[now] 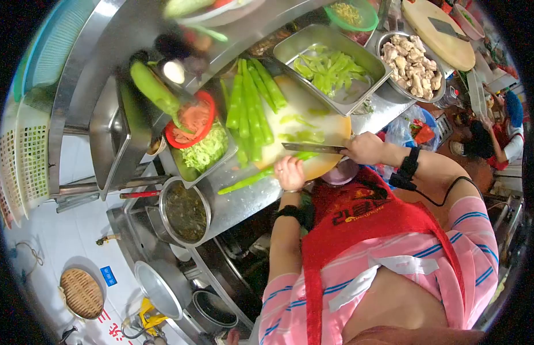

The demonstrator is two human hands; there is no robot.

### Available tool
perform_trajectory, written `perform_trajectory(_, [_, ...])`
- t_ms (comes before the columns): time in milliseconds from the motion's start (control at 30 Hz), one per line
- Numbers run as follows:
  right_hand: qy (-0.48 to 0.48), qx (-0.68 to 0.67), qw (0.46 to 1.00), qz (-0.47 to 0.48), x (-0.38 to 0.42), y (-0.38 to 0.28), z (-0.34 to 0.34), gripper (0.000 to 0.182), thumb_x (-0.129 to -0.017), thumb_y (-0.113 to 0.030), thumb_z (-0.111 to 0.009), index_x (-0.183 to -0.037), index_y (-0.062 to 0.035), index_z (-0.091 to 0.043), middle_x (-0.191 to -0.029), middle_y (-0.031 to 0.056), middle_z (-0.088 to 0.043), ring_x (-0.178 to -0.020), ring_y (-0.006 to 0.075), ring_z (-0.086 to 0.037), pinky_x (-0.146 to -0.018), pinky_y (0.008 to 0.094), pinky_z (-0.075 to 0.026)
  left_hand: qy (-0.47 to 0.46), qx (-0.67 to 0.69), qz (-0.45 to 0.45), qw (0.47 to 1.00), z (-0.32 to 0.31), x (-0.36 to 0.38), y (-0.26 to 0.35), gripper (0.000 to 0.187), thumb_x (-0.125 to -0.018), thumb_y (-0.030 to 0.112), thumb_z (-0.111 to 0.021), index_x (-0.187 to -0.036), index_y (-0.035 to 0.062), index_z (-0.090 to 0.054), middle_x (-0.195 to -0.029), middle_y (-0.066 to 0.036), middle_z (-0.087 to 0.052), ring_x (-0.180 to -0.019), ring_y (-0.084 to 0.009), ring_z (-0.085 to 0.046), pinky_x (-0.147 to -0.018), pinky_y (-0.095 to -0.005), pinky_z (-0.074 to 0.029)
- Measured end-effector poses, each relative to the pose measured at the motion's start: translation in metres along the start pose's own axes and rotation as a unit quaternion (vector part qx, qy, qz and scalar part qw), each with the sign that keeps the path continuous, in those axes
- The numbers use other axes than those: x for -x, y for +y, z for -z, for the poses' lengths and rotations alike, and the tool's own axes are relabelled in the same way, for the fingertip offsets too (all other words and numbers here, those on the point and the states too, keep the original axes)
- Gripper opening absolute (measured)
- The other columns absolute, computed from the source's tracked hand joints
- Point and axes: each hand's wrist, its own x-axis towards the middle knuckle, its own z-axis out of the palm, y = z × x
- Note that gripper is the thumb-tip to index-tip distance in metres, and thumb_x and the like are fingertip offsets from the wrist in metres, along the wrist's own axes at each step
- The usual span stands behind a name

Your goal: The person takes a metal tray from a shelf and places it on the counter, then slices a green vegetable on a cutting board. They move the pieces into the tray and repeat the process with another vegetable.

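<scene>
My right hand (365, 149) is closed around the handle of a kitchen knife (312, 148), its blade over the round cutting board (326, 123). With curled fingers my left hand (289, 173) presses on a long green pepper (250, 181) at the board's near edge, close under the blade. The pepper's far end sticks out to the left over the steel counter. Several whole long green peppers (248, 106) lie side by side on the left part of the board. Cut green pieces (301, 136) are scattered near the knife.
Behind the board stand a steel tray (382, 72) of sliced green pepper and a bowl of meat pieces (410, 63). To the left are a red bowl (211, 109), shredded greens (204, 152) and a steel pot (208, 214). Another person (500, 135) is at far right.
</scene>
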Motion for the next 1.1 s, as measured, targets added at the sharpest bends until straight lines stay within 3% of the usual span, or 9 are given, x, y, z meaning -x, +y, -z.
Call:
perform_trajectory(133, [-0.004,0.015,1.000,-0.004,-0.009,-0.002,-0.030,0.036,-0.085,-0.035,-0.048,-0.088,-0.0006,-0.055,-0.060,0.0158,-0.058,-0.056,0.0336,-0.060,-0.052,0.0428,-0.048,-0.019,-0.005,-0.005,1.000,0.001,0.000,-0.003,0.027,-0.074,0.015,-0.064,-0.095,0.0061,-0.050,-0.098,-0.011,-0.049,-0.094,-0.0311,-0.046,-0.084,-0.0435,-0.032])
perform_trajectory(300, [-0.014,0.019,1.000,0.000,-0.009,0.012,-0.012,0.035,-0.085,-0.037,-0.047,-0.090,-0.0035,-0.056,-0.061,0.0174,-0.058,-0.058,0.0351,-0.060,-0.055,0.0441,-0.048,-0.034,0.001,-0.013,0.999,0.010,-0.011,-0.007,0.028,-0.075,0.021,-0.064,-0.096,0.0077,-0.051,-0.096,-0.011,-0.051,-0.095,-0.0295,-0.046,-0.085,-0.0435,-0.031])
perform_trajectory(367, [-0.013,0.006,0.999,-0.029,-0.002,0.014,0.000,0.035,-0.085,-0.037,-0.047,-0.092,-0.0048,-0.056,-0.063,0.0183,-0.059,-0.059,0.0355,-0.060,-0.055,0.0451,-0.048,-0.061,-0.065,0.046,0.995,0.022,-0.010,-0.006,0.029,-0.075,0.025,-0.063,-0.097,0.0088,-0.052,-0.098,-0.010,-0.052,-0.095,-0.0281,-0.047,-0.087,-0.0436,-0.030])
perform_trajectory(433, [0.012,-0.022,0.996,-0.081,-0.001,0.019,0.004,0.035,-0.085,-0.037,-0.047,-0.092,-0.0041,-0.055,-0.064,0.0193,-0.059,-0.059,0.0358,-0.060,-0.055,0.0458,-0.047,-0.083,-0.077,0.049,0.992,0.015,-0.007,-0.011,0.031,-0.075,0.027,-0.063,-0.098,0.0090,-0.052,-0.099,-0.010,-0.053,-0.097,-0.0281,-0.047,-0.088,-0.0437,-0.028])
perform_trajectory(567, [0.013,-0.030,0.998,-0.054,0.002,0.013,-0.006,0.035,-0.085,-0.037,-0.047,-0.087,-0.0034,-0.055,-0.061,0.0198,-0.059,-0.057,0.0363,-0.059,-0.055,0.0456,-0.047,-0.101,-0.043,0.045,0.993,0.001,-0.014,0.003,0.030,-0.074,0.027,-0.064,-0.096,0.0096,-0.053,-0.099,-0.008,-0.053,-0.098,-0.0285,-0.046,-0.089,-0.0438,-0.029])
perform_trajectory(633, [0.014,-0.013,0.999,-0.047,-0.001,0.017,-0.020,0.035,-0.085,-0.037,-0.046,-0.085,-0.0027,-0.055,-0.061,0.0196,-0.058,-0.056,0.0362,-0.059,-0.054,0.0452,-0.047,-0.012,-0.053,0.016,0.998,0.000,-0.013,0.006,0.027,-0.075,0.024,-0.064,-0.095,0.0109,-0.054,-0.099,-0.006,-0.051,-0.097,-0.0286,-0.046,-0.087,-0.0436,-0.031])
perform_trajectory(800, [0.007,0.007,1.000,-0.026,0.004,0.008,0.016,0.035,-0.085,-0.036,-0.046,-0.085,-0.0017,-0.054,-0.058,0.0191,-0.057,-0.054,0.0356,-0.059,-0.052,0.0448,-0.047,-0.022,-0.082,-0.006,0.996,-0.003,-0.004,0.000,0.021,-0.075,0.018,-0.062,-0.094,0.0118,-0.054,-0.099,-0.005,-0.050,-0.094,-0.0264,-0.045,-0.085,-0.0422,-0.032])
perform_trajectory(1033, [-0.027,0.019,0.999,-0.043,-0.009,0.015,0.000,0.034,-0.086,-0.038,-0.044,-0.087,-0.0049,-0.055,-0.066,0.0156,-0.061,-0.063,0.0342,-0.061,-0.056,0.0442,-0.048,0.003,-0.078,-0.008,0.997,-0.010,-0.005,-0.004,0.021,-0.074,0.014,-0.061,-0.094,0.0109,-0.054,-0.098,-0.006,-0.051,-0.091,-0.0253,-0.046,-0.082,-0.0401,-0.033])
perform_trajectory(1100, [0.007,0.013,1.000,-0.008,-0.003,0.012,0.011,0.034,-0.086,-0.036,-0.046,-0.087,-0.0034,-0.053,-0.059,0.0183,-0.057,-0.055,0.0356,-0.059,-0.052,0.0448,-0.047,-0.002,-0.080,0.003,0.997,-0.006,0.000,-0.002,0.020,-0.074,0.014,-0.061,-0.093,0.0106,-0.054,-0.097,-0.007,-0.051,-0.090,-0.0253,-0.047,-0.081,-0.0397,-0.033])
